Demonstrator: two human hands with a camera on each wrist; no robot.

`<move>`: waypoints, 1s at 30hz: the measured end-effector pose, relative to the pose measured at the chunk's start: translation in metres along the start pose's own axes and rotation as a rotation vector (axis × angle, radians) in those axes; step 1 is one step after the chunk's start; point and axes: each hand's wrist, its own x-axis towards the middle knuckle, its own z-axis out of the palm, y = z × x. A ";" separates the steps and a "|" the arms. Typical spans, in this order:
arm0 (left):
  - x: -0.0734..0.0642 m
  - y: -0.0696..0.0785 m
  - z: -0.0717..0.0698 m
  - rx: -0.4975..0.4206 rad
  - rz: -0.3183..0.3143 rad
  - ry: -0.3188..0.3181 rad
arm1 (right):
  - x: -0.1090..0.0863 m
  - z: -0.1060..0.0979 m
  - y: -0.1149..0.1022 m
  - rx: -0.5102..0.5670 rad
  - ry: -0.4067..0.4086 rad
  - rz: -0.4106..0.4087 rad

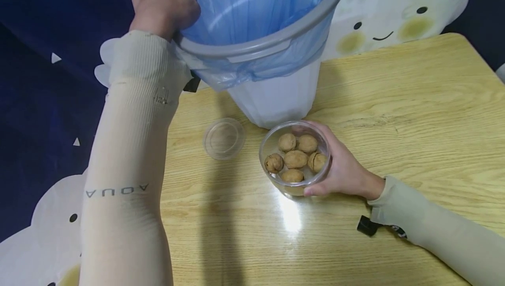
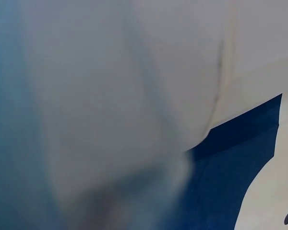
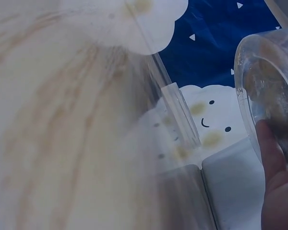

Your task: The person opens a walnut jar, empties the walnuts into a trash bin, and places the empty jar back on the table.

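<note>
My left hand (image 1: 165, 9) grips the grey rim of a white trash bin (image 1: 276, 91) at its left side. A blue plastic bag (image 1: 252, 8) lines the bin and folds over its rim. In the left wrist view the bin's side (image 2: 110, 96) fills most of the picture, blurred. My right hand (image 1: 341, 165) holds a clear round plastic container (image 1: 293, 189) from the right, thumb at the near side. Several walnuts (image 1: 296, 159) lie inside it. The right wrist view shows the container's base (image 3: 273, 96), with a finger against it.
A clear round lid (image 1: 224, 139) lies on the wooden table (image 1: 394, 119), left of the container. Behind the table hangs dark blue cloth with white cloud shapes (image 1: 386, 14). The bin's base overlaps the table just behind the container.
</note>
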 end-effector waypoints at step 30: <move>0.002 0.006 -0.001 -0.011 0.001 -0.004 | 0.010 -0.003 -0.011 0.009 0.003 -0.098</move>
